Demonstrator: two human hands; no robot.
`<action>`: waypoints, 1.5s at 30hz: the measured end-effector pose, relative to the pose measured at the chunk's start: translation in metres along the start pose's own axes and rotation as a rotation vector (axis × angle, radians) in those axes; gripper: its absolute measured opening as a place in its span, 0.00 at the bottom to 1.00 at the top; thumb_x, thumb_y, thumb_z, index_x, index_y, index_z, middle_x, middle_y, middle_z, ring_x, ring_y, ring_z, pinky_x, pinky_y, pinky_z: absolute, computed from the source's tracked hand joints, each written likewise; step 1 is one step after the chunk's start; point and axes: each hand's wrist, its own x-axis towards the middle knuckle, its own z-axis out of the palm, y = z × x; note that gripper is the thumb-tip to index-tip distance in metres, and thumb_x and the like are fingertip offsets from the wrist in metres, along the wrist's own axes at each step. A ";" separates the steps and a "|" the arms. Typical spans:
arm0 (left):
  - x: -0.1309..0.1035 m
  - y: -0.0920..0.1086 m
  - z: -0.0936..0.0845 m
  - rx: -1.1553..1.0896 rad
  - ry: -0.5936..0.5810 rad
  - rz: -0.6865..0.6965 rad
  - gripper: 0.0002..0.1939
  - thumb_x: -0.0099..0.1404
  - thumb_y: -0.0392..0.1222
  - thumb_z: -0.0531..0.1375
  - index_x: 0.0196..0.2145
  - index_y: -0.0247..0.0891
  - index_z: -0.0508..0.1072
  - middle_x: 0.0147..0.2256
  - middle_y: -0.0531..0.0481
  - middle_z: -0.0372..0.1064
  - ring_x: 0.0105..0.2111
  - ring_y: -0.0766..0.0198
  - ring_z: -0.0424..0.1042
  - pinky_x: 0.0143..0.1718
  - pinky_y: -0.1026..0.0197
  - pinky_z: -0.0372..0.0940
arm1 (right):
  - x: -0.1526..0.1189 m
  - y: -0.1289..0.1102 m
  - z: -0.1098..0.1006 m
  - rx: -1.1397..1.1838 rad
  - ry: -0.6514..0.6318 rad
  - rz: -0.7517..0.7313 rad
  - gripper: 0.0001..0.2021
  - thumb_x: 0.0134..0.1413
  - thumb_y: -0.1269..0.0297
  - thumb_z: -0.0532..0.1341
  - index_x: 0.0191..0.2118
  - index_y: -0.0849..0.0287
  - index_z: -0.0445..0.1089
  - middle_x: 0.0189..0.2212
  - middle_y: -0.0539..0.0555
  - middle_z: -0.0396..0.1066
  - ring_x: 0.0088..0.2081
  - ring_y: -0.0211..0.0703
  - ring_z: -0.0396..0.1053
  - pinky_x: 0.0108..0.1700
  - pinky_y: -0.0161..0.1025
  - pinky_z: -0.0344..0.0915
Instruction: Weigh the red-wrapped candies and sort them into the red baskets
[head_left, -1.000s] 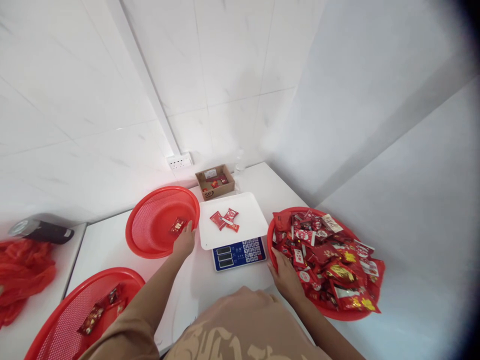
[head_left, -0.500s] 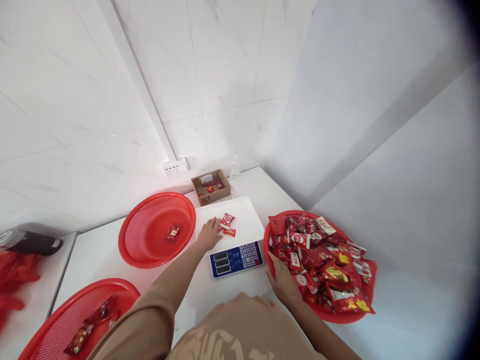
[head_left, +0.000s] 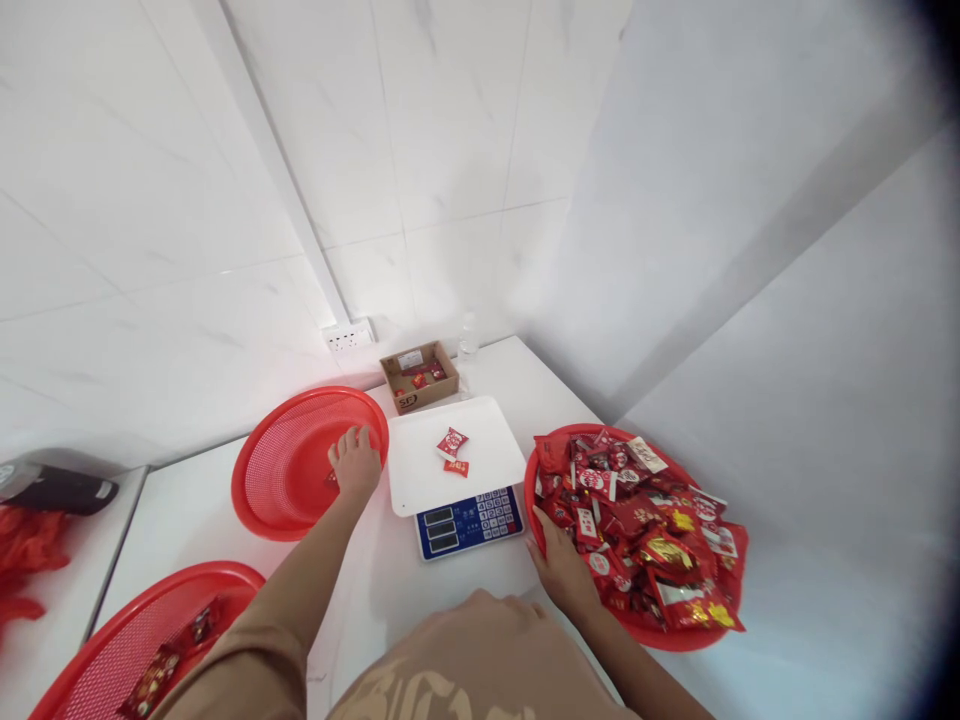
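Over the right side of a red plastic basket (head_left: 259,500), my left hand (head_left: 355,462) is held with its fingers curled in. Whatever is inside those fingers is hidden; a bit of red wrapper shows in the basket beside the fingertips. My right hand (head_left: 562,560) grips the left rim of a full red basket (head_left: 529,490) heaped with red-wrapped sweets (head_left: 637,530). Between the hands stands a digital scale (head_left: 469,522) with a white pan (head_left: 420,470). A red-and-white wrapped sweet (head_left: 452,443) and a small red packet (head_left: 456,467) lie on the pan.
A third red basket (head_left: 112,640) with a few wrapped sweets is at the lower left. Behind the scale are an open cardboard box (head_left: 418,380) and a clear bottle (head_left: 468,338). A black cylinder (head_left: 56,488) lies far left. Walls border the table at the back and right.
My left hand has moved left from the scale pan to over the red basket. A red wrapper under its fingers is gone from the pan. My right hand stays on its rim.
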 end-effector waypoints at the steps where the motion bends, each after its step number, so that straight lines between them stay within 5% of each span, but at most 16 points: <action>1: -0.002 0.001 0.004 0.012 0.015 0.024 0.23 0.63 0.36 0.47 0.56 0.34 0.61 0.59 0.35 0.55 0.59 0.48 0.53 0.58 0.40 0.43 | 0.000 0.000 0.000 -0.001 -0.002 0.009 0.27 0.58 0.57 0.46 0.62 0.62 0.51 0.58 0.62 0.59 0.58 0.49 0.57 0.57 0.47 0.57; 7: -0.018 0.057 0.032 -0.128 -0.343 0.607 0.31 0.63 0.49 0.53 0.62 0.44 0.52 0.65 0.42 0.40 0.64 0.48 0.40 0.60 0.44 0.42 | -0.001 -0.002 -0.002 -0.010 -0.019 0.036 0.28 0.58 0.57 0.45 0.62 0.62 0.51 0.58 0.62 0.59 0.58 0.49 0.57 0.55 0.47 0.58; 11: -0.017 0.094 0.040 -0.158 -0.452 0.632 0.37 0.55 0.50 0.62 0.60 0.46 0.55 0.65 0.40 0.39 0.62 0.40 0.43 0.58 0.40 0.46 | -0.001 -0.001 -0.002 -0.010 0.000 0.021 0.27 0.58 0.57 0.46 0.61 0.60 0.52 0.56 0.61 0.61 0.57 0.49 0.59 0.55 0.47 0.58; 16: -0.010 0.100 0.042 -0.183 -0.404 0.591 0.15 0.63 0.37 0.52 0.47 0.41 0.69 0.57 0.40 0.56 0.51 0.51 0.63 0.48 0.50 0.61 | -0.001 0.002 0.000 -0.011 0.029 -0.012 0.26 0.58 0.59 0.47 0.61 0.60 0.53 0.56 0.60 0.62 0.57 0.48 0.60 0.56 0.46 0.58; 22: -0.012 0.072 0.028 -0.262 -0.278 0.469 0.16 0.65 0.34 0.45 0.46 0.39 0.67 0.49 0.44 0.61 0.39 0.65 0.68 0.42 0.60 0.65 | 0.000 0.001 0.000 0.007 0.011 0.012 0.27 0.58 0.58 0.46 0.62 0.61 0.51 0.57 0.61 0.61 0.57 0.48 0.59 0.56 0.46 0.58; 28: -0.020 -0.002 0.009 -0.320 0.065 0.152 0.21 0.66 0.41 0.47 0.56 0.39 0.60 0.60 0.38 0.51 0.58 0.52 0.55 0.54 0.48 0.58 | -0.001 0.003 0.001 0.029 0.018 0.010 0.27 0.58 0.56 0.47 0.62 0.60 0.52 0.57 0.61 0.61 0.57 0.49 0.60 0.53 0.46 0.61; 30: -0.030 -0.026 0.008 -0.264 -0.072 0.082 0.26 0.65 0.48 0.47 0.60 0.38 0.55 0.62 0.35 0.48 0.60 0.48 0.53 0.53 0.45 0.58 | -0.001 0.004 0.002 0.036 0.023 0.002 0.27 0.58 0.56 0.47 0.62 0.60 0.52 0.57 0.61 0.61 0.57 0.49 0.60 0.54 0.46 0.60; 34: -0.054 -0.054 0.009 -0.155 -0.471 -0.008 0.29 0.67 0.53 0.41 0.58 0.35 0.58 0.52 0.32 0.65 0.48 0.46 0.69 0.43 0.46 0.65 | -0.002 0.005 0.003 0.048 0.035 -0.018 0.27 0.58 0.57 0.47 0.62 0.59 0.52 0.57 0.61 0.60 0.57 0.49 0.59 0.55 0.47 0.59; 41: -0.064 -0.067 0.007 -0.138 -0.526 -0.030 0.31 0.67 0.52 0.37 0.58 0.29 0.57 0.48 0.31 0.69 0.46 0.45 0.70 0.44 0.45 0.64 | 0.005 0.011 -0.002 0.157 0.121 -0.022 0.27 0.58 0.54 0.47 0.60 0.63 0.54 0.57 0.62 0.60 0.58 0.47 0.58 0.58 0.46 0.56; 45: -0.060 -0.070 0.020 -0.177 -0.325 0.105 0.29 0.66 0.50 0.42 0.57 0.27 0.58 0.54 0.31 0.62 0.54 0.48 0.63 0.52 0.49 0.59 | 0.009 0.018 -0.021 0.025 0.145 0.109 0.24 0.59 0.61 0.46 0.59 0.64 0.55 0.57 0.63 0.60 0.58 0.48 0.57 0.58 0.46 0.54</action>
